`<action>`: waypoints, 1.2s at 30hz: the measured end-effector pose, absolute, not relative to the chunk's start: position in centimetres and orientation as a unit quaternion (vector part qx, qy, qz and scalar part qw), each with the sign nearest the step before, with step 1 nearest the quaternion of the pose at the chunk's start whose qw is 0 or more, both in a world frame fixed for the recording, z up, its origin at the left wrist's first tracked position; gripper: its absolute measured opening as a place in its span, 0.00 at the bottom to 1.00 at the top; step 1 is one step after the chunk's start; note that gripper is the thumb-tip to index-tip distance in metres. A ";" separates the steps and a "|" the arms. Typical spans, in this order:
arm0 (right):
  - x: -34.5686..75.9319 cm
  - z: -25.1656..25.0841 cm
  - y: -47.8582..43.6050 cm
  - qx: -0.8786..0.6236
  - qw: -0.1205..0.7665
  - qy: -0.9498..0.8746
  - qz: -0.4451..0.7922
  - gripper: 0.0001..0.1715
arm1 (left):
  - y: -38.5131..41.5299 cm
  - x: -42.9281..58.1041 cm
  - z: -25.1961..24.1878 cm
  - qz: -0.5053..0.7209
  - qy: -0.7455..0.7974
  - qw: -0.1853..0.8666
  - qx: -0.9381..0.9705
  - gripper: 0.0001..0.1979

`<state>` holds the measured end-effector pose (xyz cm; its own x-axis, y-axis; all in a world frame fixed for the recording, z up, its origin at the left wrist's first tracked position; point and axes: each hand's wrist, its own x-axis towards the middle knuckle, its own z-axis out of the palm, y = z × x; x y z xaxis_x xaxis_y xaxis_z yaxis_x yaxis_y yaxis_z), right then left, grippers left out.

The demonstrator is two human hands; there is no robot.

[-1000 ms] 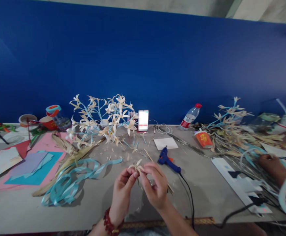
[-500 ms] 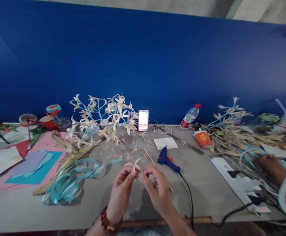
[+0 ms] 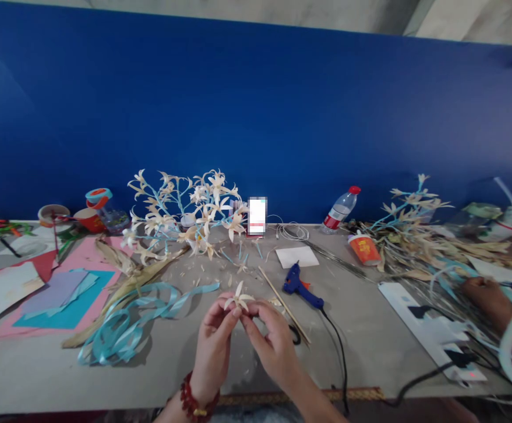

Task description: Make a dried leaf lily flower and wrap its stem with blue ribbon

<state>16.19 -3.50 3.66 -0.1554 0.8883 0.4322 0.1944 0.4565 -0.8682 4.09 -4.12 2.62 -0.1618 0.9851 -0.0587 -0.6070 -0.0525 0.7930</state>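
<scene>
My left hand (image 3: 214,343) and my right hand (image 3: 270,338) meet above the grey table's (image 3: 370,341) near edge. Both pinch a small cream straw flower (image 3: 238,298) that sticks up between their fingertips. A red bead bracelet (image 3: 194,402) circles my left wrist. Just right of my right hand lie a thin wooden stick (image 3: 283,304) and dark scissors (image 3: 295,335), partly hidden by the fingers.
A branch of cream flowers on blue stems (image 3: 185,214) stands behind, with light blue ribbon (image 3: 128,323) and coloured paper (image 3: 62,294) at left. A blue glue gun (image 3: 300,285), water bottle (image 3: 339,210), orange cup (image 3: 364,248) and power strip (image 3: 432,332) lie right. Another person's hand (image 3: 487,294) rests far right.
My right hand came apart from the flower half a second ago and has closed back onto it. The flower now stands more upright, slightly nearer me.
</scene>
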 end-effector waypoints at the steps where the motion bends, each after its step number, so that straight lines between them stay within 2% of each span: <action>1: 16.2 3.6 -3.4 -0.383 0.518 -0.654 0.396 0.05 | -4.2 4.0 2.6 0.674 0.357 0.582 0.282 0.06; 4: 16.1 3.2 -3.1 -0.323 0.505 -0.541 0.590 0.15 | -4.4 3.6 2.8 0.655 0.360 0.576 0.331 0.05; 6: 16.2 2.9 -2.9 -0.298 0.489 -0.483 0.663 0.19 | -4.5 3.4 3.1 0.636 0.354 0.586 0.356 0.05; 10: 16.3 2.6 -2.6 -0.292 0.470 -0.438 0.709 0.21 | -4.6 3.0 3.6 0.611 0.348 0.599 0.384 0.05; 13: 16.3 2.3 -2.5 -0.300 0.471 -0.443 0.701 0.20 | -4.6 2.8 3.6 0.607 0.374 0.569 0.408 0.05; 18: 16.4 2.4 -2.7 -0.342 0.523 -0.557 0.547 0.15 | -4.5 2.8 3.5 0.627 0.411 0.452 0.482 0.03; 22: 16.7 2.9 -3.0 -0.343 0.544 -0.645 0.413 0.08 | -4.3 2.9 3.5 0.627 0.412 0.433 0.500 0.04; 27: 19.1 2.3 -2.4 -0.402 0.458 -0.739 0.289 0.08 | -3.7 1.2 2.8 0.624 0.446 0.411 0.492 0.04; 32: 24.8 0.8 -0.4 -0.517 0.389 -0.755 0.111 0.09 | -3.1 -1.6 2.1 0.608 0.492 0.368 0.502 0.06; 36: 29.2 -0.4 1.6 -0.636 0.233 -0.735 0.013 0.13 | -3.1 -2.2 1.6 0.601 0.501 0.356 0.511 0.07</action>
